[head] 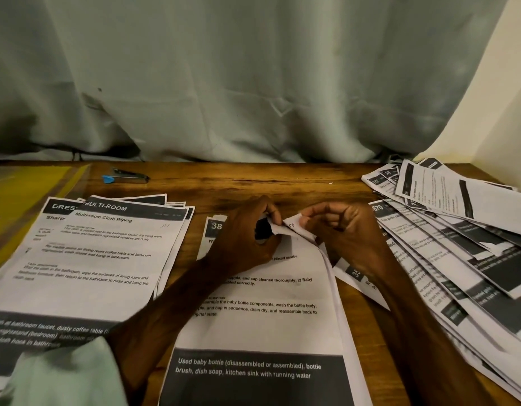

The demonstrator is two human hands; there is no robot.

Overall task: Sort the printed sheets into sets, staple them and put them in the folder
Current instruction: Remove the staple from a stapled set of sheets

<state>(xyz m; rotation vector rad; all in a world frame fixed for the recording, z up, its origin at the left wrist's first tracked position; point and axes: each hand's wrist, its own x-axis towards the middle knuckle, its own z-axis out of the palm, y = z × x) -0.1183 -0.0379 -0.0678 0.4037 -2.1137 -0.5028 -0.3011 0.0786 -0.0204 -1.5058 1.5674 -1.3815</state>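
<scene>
A thin set of printed sheets (pixel 259 323) headed "38" lies in front of me on the wooden table (pixel 253 177). My left hand (pixel 247 232) and my right hand (pixel 341 227) both pinch its top right corner, which is bent up off the table. A stack of sheets (pixel 101 253) headed "MULTI-ROOM" lies at the left. Many loose sheets (pixel 458 235) are fanned out at the right. A stapler (pixel 127 175) with a blue end rests at the back left. A yellow folder (pixel 22 189) under clear plastic lies at the far left.
A grey-green curtain (pixel 238 77) hangs right behind the table's back edge. A pale wall (pixel 505 112) stands at the right. One more sheet (pixel 358 276) sticks out from under my right wrist. A light green sleeve (pixel 69 376) shows at the bottom left.
</scene>
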